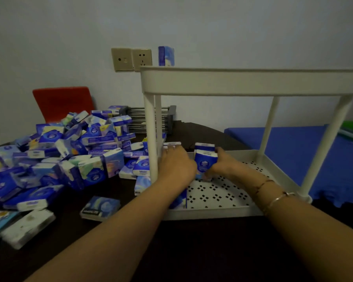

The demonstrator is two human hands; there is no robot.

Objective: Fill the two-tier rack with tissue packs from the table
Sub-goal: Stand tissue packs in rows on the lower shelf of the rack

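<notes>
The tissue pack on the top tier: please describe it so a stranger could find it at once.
Find the white two-tier rack on the dark table. One tissue pack stands upright at the top tier's far left corner, beside the wall sockets. It stands alone up there, above all other packs.

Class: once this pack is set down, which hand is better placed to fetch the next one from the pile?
Probably the left hand: the pile lies on its side, left of the rack, and the right hand grips a tissue pack.
</notes>
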